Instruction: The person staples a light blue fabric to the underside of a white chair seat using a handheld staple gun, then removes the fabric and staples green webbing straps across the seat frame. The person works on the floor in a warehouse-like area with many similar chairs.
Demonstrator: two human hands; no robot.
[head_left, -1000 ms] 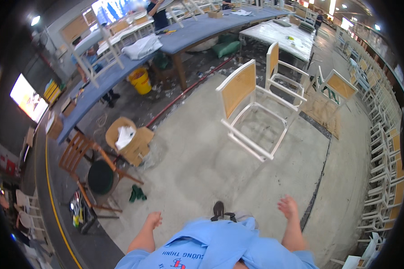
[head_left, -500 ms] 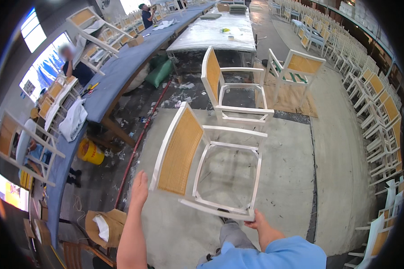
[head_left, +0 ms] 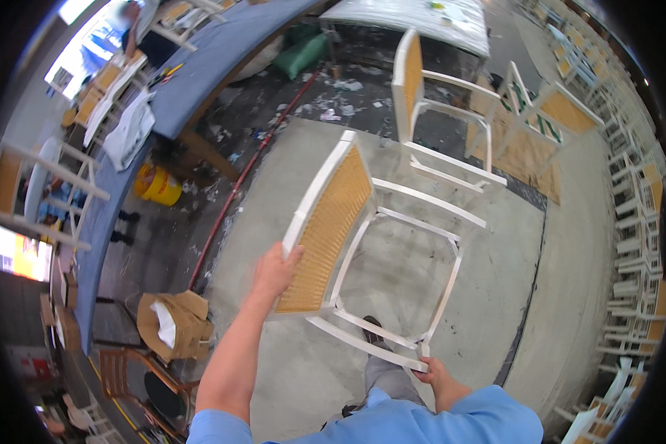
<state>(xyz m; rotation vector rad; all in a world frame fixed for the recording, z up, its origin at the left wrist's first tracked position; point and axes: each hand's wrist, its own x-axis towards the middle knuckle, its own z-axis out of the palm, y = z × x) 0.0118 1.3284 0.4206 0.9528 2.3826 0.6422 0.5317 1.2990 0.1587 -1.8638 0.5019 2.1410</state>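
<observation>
A white chair frame point(head_left: 443, 290) stands right in front of me, its seat an open frame through which the floor shows. Its backrest point(head_left: 328, 222) holds a panel of tan woven cane. My left hand point(head_left: 277, 270) is closed round the outer edge of that backrest. Lower down, my right hand point(head_left: 434, 372) grips the front end of the near armrest point(head_left: 366, 345); its fingertips are partly hidden. Just beyond is a second white armchair point(head_left: 451, 159) of the same kind, with a third chair point(head_left: 547, 111) having green webbing behind it, on cardboard.
A long blue-topped workbench point(head_left: 207, 63) runs along the left, a yellow bucket point(head_left: 157, 185) beneath it. Nearer lies an open cardboard box point(head_left: 192, 325) beside a brown wooden chair point(head_left: 118, 374). A red pipe point(head_left: 237, 192) crosses the littered floor. Rows of chairs point(head_left: 633, 244) line the right. Another person point(head_left: 144, 37) is behind the bench.
My left hand has gone from beside the backrest to gripping its edge. My right hand stays on the armrest. The view has turned, so the surroundings sit differently in the picture.
</observation>
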